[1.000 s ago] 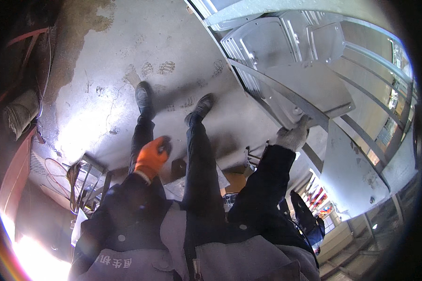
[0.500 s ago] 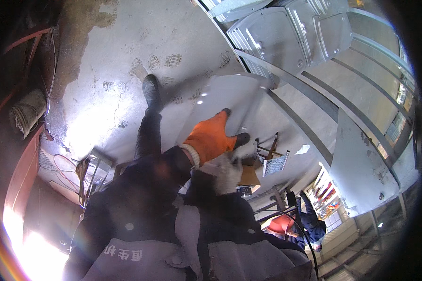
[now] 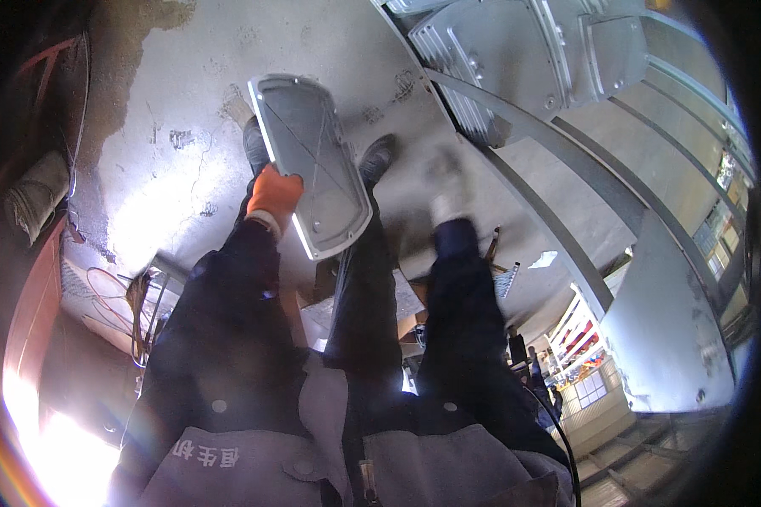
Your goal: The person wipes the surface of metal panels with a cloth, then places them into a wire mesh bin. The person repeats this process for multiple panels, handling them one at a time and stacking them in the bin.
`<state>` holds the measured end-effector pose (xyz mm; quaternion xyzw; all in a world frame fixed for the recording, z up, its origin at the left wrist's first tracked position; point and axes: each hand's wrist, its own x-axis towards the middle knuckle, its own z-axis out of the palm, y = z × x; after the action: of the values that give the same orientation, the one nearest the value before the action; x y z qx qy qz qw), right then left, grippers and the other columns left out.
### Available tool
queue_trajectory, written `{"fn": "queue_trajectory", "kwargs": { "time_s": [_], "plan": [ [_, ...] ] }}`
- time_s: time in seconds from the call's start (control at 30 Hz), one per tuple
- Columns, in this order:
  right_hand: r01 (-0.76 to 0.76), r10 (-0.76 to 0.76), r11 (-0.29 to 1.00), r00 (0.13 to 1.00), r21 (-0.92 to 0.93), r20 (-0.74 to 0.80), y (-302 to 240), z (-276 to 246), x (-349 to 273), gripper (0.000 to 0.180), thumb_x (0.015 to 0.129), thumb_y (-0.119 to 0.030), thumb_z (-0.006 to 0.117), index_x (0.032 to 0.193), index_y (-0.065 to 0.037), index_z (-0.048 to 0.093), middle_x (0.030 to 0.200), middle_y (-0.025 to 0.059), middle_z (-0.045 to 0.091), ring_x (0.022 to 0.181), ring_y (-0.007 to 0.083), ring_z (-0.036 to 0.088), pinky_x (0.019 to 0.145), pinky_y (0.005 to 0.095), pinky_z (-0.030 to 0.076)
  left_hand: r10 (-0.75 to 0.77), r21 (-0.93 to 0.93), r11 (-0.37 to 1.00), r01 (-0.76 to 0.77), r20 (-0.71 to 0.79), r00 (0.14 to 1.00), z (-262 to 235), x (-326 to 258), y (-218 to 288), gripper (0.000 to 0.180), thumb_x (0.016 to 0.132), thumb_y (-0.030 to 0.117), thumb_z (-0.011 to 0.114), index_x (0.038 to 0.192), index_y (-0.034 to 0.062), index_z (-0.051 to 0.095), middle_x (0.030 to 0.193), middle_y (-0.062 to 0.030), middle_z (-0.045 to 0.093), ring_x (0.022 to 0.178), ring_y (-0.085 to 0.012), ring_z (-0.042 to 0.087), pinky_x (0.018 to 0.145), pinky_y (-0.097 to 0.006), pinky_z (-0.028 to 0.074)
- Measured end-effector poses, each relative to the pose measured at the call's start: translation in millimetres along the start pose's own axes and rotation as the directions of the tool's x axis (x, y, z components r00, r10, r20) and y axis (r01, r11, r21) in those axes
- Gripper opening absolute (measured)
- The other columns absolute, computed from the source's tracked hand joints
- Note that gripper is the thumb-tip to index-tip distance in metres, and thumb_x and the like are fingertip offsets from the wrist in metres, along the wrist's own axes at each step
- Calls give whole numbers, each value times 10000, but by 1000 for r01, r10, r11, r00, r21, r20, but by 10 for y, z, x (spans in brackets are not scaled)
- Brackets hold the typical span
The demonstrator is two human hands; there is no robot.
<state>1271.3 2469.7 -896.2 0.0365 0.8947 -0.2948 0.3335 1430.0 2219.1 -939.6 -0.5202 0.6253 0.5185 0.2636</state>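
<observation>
My left hand (image 3: pixel 276 193), in an orange glove, is closed on the long left edge of a grey pressed metal panel (image 3: pixel 317 160). The panel has rounded corners, a raised rim and crossing lines on its face. It is held tilted above the floor, in front of my legs. To the right of it, apart from the panel, is my right hand (image 3: pixel 450 190) in a whitish glove. Motion blurs that hand, so its fingers cannot be made out. A dark shoe (image 3: pixel 378 159) shows just beyond the panel's right side.
On the right runs a metal rack (image 3: pixel 558 169) with long bars; similar grey panels (image 3: pixel 503 55) stand at its far end. A pale sheet plate (image 3: pixel 668 338) is fixed at its near end. Cables and a frame (image 3: pixel 148 296) lie at left, near a rolled cloth (image 3: pixel 38 196).
My orange-gloved left hand has moved left from near the rack and now grips the panel's left edge. My right hand has moved forward and right. Another foot has come into view.
</observation>
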Motion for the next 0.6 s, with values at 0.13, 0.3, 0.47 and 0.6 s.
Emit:
{"fn": "queue_trajectory", "kwargs": {
  "time_s": [0.13,0.3,0.47,0.6],
  "plan": [
    [-133,22,943,939,-305,-343,868,-700,1156,450,884,-376,641,1137,-10,577,1120,193,619,973,338,627,821,424,508,62,157,986,-49,-75,995,52,146,-54,469,786,194,533,1195,-35,540,1068,-293,638,1054,-453,591,911,-447,471],
    [-347,328,937,914,-39,-240,1467,-1030,1851,504,888,-405,630,1192,-14,535,1168,194,591,1024,341,601,858,444,494,58,297,954,-25,-104,993,120,459,-28,533,798,195,527,1286,-16,497,1121,-284,626,1079,-452,580,935,-445,459],
    [-399,464,829,882,392,-84,1639,-1004,2039,561,893,-434,619,1246,-18,493,1215,195,563,1075,344,575,895,464,480,90,321,946,-36,-155,984,196,934,-153,562,816,204,513,1332,-13,467,1167,-289,610,1108,-446,570,958,-450,449],
    [-360,482,717,874,597,-52,1646,-1004,2045,607,897,-458,610,1290,-21,459,1254,196,540,1117,346,554,924,480,469,168,292,951,-97,-228,959,329,1179,-207,548,811,193,511,1326,11,483,1132,-289,626,1075,-445,590,924,-449,471]
  ]
}}
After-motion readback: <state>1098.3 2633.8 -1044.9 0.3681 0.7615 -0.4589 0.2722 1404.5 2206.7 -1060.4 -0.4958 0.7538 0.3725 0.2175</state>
